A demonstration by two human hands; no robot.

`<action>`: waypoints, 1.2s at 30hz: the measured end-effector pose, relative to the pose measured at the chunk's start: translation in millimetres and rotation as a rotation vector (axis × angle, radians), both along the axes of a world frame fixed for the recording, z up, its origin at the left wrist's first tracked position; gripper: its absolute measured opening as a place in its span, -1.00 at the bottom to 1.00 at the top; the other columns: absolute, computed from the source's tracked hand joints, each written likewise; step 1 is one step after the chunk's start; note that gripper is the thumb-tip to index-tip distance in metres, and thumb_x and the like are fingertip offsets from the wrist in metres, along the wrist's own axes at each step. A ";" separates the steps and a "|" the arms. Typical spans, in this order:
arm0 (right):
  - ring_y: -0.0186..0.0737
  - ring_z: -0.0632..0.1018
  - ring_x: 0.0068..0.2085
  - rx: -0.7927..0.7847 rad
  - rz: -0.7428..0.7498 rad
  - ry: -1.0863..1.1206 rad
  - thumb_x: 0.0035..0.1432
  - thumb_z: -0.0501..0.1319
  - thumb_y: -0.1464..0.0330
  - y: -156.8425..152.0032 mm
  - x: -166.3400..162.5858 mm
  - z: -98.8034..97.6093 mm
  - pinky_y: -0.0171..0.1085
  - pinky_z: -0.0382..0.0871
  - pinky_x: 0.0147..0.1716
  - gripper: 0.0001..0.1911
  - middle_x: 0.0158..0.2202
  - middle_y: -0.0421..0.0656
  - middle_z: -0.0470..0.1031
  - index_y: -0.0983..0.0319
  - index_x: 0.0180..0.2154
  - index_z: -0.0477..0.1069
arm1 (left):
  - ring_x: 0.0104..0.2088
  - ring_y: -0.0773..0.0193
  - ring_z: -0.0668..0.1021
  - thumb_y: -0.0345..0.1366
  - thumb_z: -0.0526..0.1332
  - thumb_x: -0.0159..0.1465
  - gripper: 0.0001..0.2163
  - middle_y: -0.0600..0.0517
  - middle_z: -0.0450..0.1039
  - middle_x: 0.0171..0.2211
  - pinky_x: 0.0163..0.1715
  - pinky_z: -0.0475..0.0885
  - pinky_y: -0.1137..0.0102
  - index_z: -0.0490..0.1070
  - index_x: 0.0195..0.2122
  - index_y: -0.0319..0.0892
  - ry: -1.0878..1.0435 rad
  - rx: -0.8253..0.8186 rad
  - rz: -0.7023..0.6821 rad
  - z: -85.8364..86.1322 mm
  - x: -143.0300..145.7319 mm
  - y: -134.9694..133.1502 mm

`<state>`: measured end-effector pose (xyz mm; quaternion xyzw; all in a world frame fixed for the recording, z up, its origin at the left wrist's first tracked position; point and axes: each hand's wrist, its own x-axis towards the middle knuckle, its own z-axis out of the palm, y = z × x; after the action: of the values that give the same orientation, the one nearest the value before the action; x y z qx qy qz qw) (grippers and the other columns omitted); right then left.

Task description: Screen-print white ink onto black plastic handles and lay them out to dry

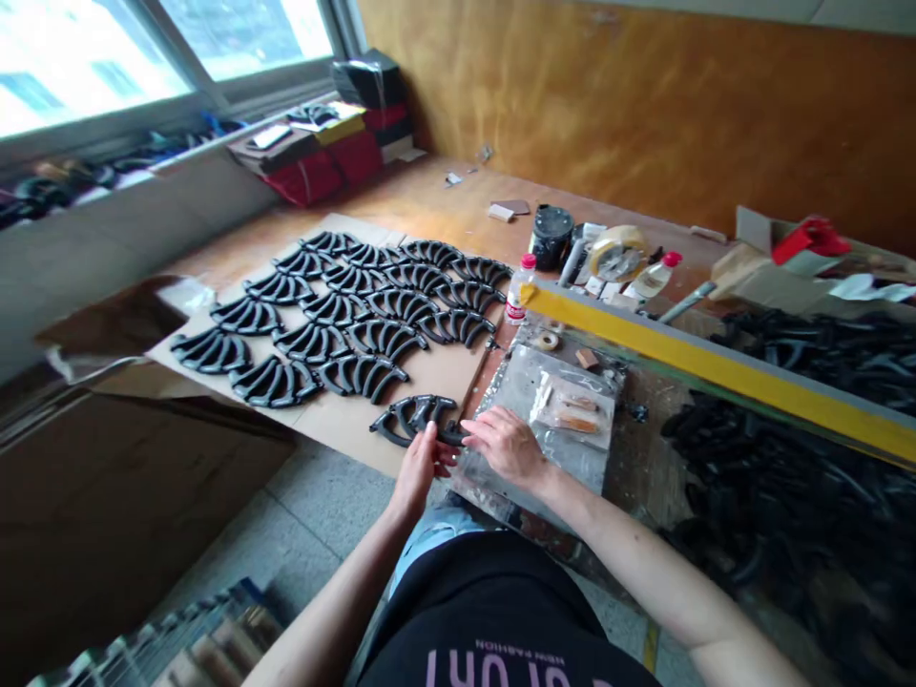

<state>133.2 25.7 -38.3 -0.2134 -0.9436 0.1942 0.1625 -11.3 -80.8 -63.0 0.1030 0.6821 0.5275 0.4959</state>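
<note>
In front of me, my left hand [422, 468] has its thumb and fingers closed on a black curved handle-like piece [450, 438], held low over the cardboard edge. At the right end of the same piece, my right hand [508, 445] has its fingertips drawn together on it. Just behind lies a small group of similar black curved pieces [411, 412], partly overlapped by the held one. Beyond, many more are nested in fanned rows [350, 310] on the cardboard sheet [450, 367].
Right of my hands is a grey board [526, 377] with a plastic bag [576, 410]. A yellow-edged bar [687, 348] fronts a heap of loose black pieces [787, 487]. A red-capped bottle [519, 291], black pot [551, 237] and tape roll [618, 253] stand behind.
</note>
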 end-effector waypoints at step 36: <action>0.21 0.26 0.14 -0.077 -0.103 -0.540 0.19 0.20 0.22 -57.5 -164.5 -65.7 0.14 0.30 -0.02 -0.62 0.18 0.07 0.29 0.24 -0.01 0.45 | -0.65 0.32 0.49 0.14 0.00 0.27 -0.54 -0.04 0.49 -0.58 -0.67 0.39 0.46 0.33 -0.47 -0.17 0.144 -0.329 0.010 -85.1 -100.5 -51.5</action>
<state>-31.4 -31.8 -104.0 -0.3113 -0.9325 0.1577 -0.0936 -111.9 -132.3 -148.0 0.0545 0.7933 0.4027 0.4533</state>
